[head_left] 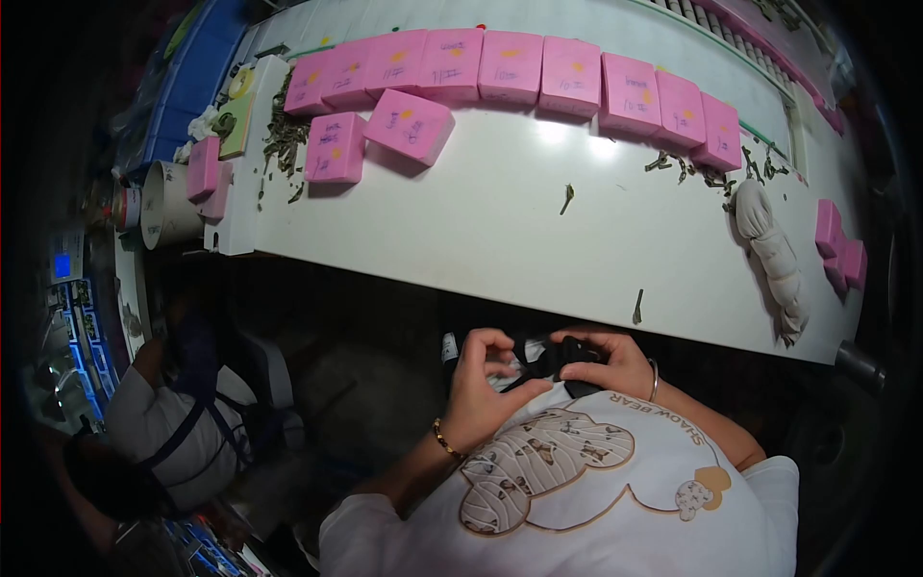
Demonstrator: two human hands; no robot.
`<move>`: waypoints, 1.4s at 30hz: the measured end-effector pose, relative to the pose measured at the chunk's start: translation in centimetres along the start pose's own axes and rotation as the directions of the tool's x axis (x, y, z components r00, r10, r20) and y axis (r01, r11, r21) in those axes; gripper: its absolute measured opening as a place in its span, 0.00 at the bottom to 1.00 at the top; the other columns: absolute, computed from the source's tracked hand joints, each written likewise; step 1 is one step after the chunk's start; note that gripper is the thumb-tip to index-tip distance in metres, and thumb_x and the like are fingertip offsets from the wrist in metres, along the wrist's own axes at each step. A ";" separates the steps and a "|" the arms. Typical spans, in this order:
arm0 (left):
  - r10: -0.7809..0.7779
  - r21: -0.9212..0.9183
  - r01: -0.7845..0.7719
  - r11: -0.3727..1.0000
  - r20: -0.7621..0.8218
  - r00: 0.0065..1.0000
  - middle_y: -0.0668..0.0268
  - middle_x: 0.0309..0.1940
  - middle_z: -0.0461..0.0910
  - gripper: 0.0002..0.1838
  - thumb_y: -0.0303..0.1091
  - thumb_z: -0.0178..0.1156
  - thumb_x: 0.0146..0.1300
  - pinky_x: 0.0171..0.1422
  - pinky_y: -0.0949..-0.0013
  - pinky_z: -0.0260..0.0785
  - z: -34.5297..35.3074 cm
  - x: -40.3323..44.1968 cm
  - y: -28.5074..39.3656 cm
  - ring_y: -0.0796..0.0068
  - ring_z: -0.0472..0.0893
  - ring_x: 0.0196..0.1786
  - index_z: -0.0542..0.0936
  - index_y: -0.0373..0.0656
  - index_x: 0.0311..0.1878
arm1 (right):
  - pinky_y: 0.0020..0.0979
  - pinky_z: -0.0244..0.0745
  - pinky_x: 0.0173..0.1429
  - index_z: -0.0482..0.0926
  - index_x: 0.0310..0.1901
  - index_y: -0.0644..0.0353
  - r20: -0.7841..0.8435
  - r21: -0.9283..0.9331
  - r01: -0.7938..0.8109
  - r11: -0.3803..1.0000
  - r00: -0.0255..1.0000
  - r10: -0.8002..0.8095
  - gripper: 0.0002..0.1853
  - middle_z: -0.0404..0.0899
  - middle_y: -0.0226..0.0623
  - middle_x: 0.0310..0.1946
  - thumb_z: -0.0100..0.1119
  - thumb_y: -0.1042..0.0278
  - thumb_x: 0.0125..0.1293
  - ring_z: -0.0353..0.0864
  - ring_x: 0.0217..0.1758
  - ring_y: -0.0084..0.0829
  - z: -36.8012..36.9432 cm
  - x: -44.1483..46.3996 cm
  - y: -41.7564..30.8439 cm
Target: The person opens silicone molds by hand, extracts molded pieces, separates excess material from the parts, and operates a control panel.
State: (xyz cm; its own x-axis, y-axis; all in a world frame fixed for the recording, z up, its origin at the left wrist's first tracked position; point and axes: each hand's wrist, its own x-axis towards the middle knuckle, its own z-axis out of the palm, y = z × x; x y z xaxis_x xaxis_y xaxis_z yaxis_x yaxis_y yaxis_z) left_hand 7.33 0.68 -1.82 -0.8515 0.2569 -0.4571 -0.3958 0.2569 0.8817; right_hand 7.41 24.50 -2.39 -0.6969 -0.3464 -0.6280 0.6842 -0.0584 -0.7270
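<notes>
Below the front edge of the white table [433,231], both hands are close together in front of my white shirt. My left hand [490,380] has its fingers curled at a black item [548,357] with a pale part. My right hand [611,363] grips the same black item from the other side, thumb against it. What the item is cannot be made out. On the table, a curved row of pink blocks [510,62] with handwriting runs along the back. Two more pink blocks [335,147] sit in front of the row's left part.
A rolled pale cloth bundle [772,255] lies at the table's right, near small pink blocks [838,240]. Dark scraps [285,135] are scattered about. At left are a white container [165,204], a blue bin [187,82] and another person [183,413].
</notes>
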 end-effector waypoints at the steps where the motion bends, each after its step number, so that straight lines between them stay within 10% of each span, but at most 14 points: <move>1: -0.001 0.000 0.001 1.000 0.004 1.000 0.59 0.62 0.77 0.44 0.32 0.83 0.53 0.57 0.74 0.77 0.2 0.5 0.5 0.76 0.80 0.56 0.68 0.36 0.70 | 0.24 0.77 0.63 0.81 0.64 0.63 0.008 -0.013 0.041 0.999 0.999 -0.041 0.27 0.85 0.31 0.54 0.76 0.72 0.63 0.81 0.55 0.19 -0.1 0.1 0.2; 3: 0.290 0.222 -0.312 0.924 0.129 0.948 0.59 0.58 0.78 0.43 0.36 0.83 0.53 0.57 0.71 0.77 0.9 1.8 1.8 0.75 0.80 0.53 0.70 0.36 0.68 | 0.26 0.76 0.64 0.81 0.64 0.63 0.013 -0.023 0.081 0.996 0.997 -0.081 0.28 0.85 0.31 0.54 0.77 0.72 0.63 0.81 0.56 0.20 -0.3 0.2 0.7; 15: 0.231 0.046 -0.280 0.959 0.447 0.864 0.59 0.57 0.85 0.31 0.32 0.77 0.61 0.63 0.70 0.75 1.7 4.3 1.7 0.72 0.83 0.59 0.80 0.39 0.68 | 0.25 0.79 0.54 0.81 0.59 0.65 0.013 0.194 0.019 0.981 1.000 -0.022 0.20 0.85 0.32 0.47 0.71 0.69 0.68 0.82 0.47 0.20 -1.1 -0.1 1.8; 18: -0.228 -0.139 0.288 0.948 0.335 0.914 0.62 0.52 0.87 0.20 0.23 0.65 0.71 0.62 0.75 0.75 2.6 3.9 1.8 0.80 0.83 0.54 0.80 0.33 0.65 | 0.26 0.79 0.53 0.80 0.59 0.65 -0.038 0.326 -0.028 0.945 0.998 0.042 0.15 0.84 0.33 0.44 0.63 0.69 0.75 0.81 0.44 0.21 -1.7 0.3 2.3; 19: -0.228 -0.135 0.287 0.948 0.338 0.913 0.62 0.52 0.87 0.20 0.23 0.65 0.71 0.62 0.75 0.75 2.6 3.8 1.8 0.80 0.83 0.54 0.80 0.33 0.65 | 0.26 0.79 0.51 0.80 0.59 0.66 -0.099 -0.024 0.157 0.987 0.982 -0.159 0.14 0.83 0.32 0.43 0.58 0.69 0.77 0.81 0.42 0.22 -2.2 0.3 3.0; 21: -0.229 -0.308 0.332 0.892 0.324 0.918 0.61 0.53 0.86 0.21 0.21 0.65 0.71 0.62 0.74 0.76 2.4 3.6 2.0 0.79 0.83 0.54 0.79 0.32 0.65 | 0.25 0.78 0.46 0.79 0.59 0.67 -0.003 -0.674 0.391 0.627 0.847 -0.532 0.15 0.82 0.31 0.39 0.50 0.68 0.82 0.81 0.38 0.24 -2.9 0.3 4.2; 23: -0.216 -0.379 0.336 0.863 0.325 0.921 0.60 0.56 0.84 0.21 0.21 0.66 0.69 0.65 0.73 0.74 2.0 3.3 2.3 0.78 0.82 0.57 0.79 0.31 0.65 | 0.25 0.78 0.40 0.80 0.56 0.63 -0.003 -0.676 0.379 0.632 0.856 -0.516 0.14 0.81 0.30 0.37 0.51 0.63 0.81 0.81 0.36 0.24 -3.1 0.7 4.3; 24: -0.206 -0.449 0.341 0.826 0.322 0.924 0.58 0.58 0.83 0.22 0.20 0.68 0.67 0.68 0.72 0.73 1.9 3.0 2.4 0.76 0.81 0.60 0.79 0.30 0.64 | 0.26 0.77 0.38 0.81 0.54 0.61 -0.318 -0.033 0.148 0.988 0.936 -0.151 0.13 0.81 0.30 0.37 0.54 0.62 0.80 0.81 0.37 0.24 -2.4 0.9 3.9; 25: -0.206 -0.444 0.342 0.828 0.327 0.922 0.58 0.58 0.83 0.22 0.20 0.68 0.67 0.68 0.72 0.73 2.0 2.8 2.3 0.76 0.81 0.60 0.79 0.30 0.64 | 0.27 0.77 0.36 0.82 0.53 0.59 -0.289 0.667 -0.060 0.742 0.898 0.332 0.12 0.81 0.29 0.37 0.56 0.60 0.78 0.81 0.37 0.23 -2.0 0.9 3.7; 30: -0.084 -0.366 0.181 0.913 0.265 0.961 0.57 0.61 0.81 0.24 0.16 0.68 0.65 0.69 0.72 0.73 2.9 2.7 1.8 0.75 0.80 0.62 0.78 0.30 0.64 | 0.31 0.79 0.41 0.82 0.52 0.59 -0.418 0.522 -0.038 0.852 0.860 0.295 0.13 0.83 0.34 0.43 0.57 0.60 0.77 0.83 0.43 0.27 -1.6 0.3 3.3; 32: -0.091 -0.361 0.186 0.914 0.265 0.960 0.57 0.61 0.81 0.24 0.16 0.68 0.65 0.69 0.72 0.73 3.0 2.7 1.9 0.74 0.80 0.62 0.78 0.30 0.64 | 0.36 0.78 0.55 0.82 0.54 0.63 -0.490 -0.040 0.158 0.987 0.857 -0.157 0.14 0.84 0.40 0.48 0.54 0.63 0.78 0.83 0.51 0.35 -2.3 0.8 6.2; 35: -0.118 -0.373 0.209 0.904 0.250 0.961 0.57 0.60 0.82 0.24 0.16 0.69 0.65 0.69 0.71 0.73 2.9 2.5 1.9 0.74 0.80 0.62 0.78 0.30 0.64 | 0.40 0.72 0.65 0.81 0.56 0.66 -0.383 -0.485 0.158 0.860 0.846 -0.372 0.14 0.84 0.47 0.51 0.51 0.69 0.77 0.80 0.57 0.43 -2.5 0.6 6.0; 42: -0.086 -0.309 0.152 0.939 0.219 0.972 0.61 0.54 0.85 0.23 0.24 0.74 0.63 0.65 0.70 0.74 3.2 2.5 1.8 0.75 0.82 0.58 0.82 0.34 0.61 | 0.43 0.72 0.64 0.81 0.55 0.67 -0.341 -0.499 0.057 0.865 0.904 -0.257 0.14 0.82 0.53 0.51 0.49 0.72 0.76 0.80 0.57 0.51 -2.6 0.7 5.3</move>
State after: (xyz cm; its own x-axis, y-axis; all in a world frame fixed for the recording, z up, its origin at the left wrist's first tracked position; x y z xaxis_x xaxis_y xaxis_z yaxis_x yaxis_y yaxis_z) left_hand 5.58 4.80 -1.76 -0.7185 0.4314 -0.5456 -0.6076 -0.0075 0.7942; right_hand 9.96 26.35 -7.37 -0.8791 0.0210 -0.4761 0.4445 0.3965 -0.8033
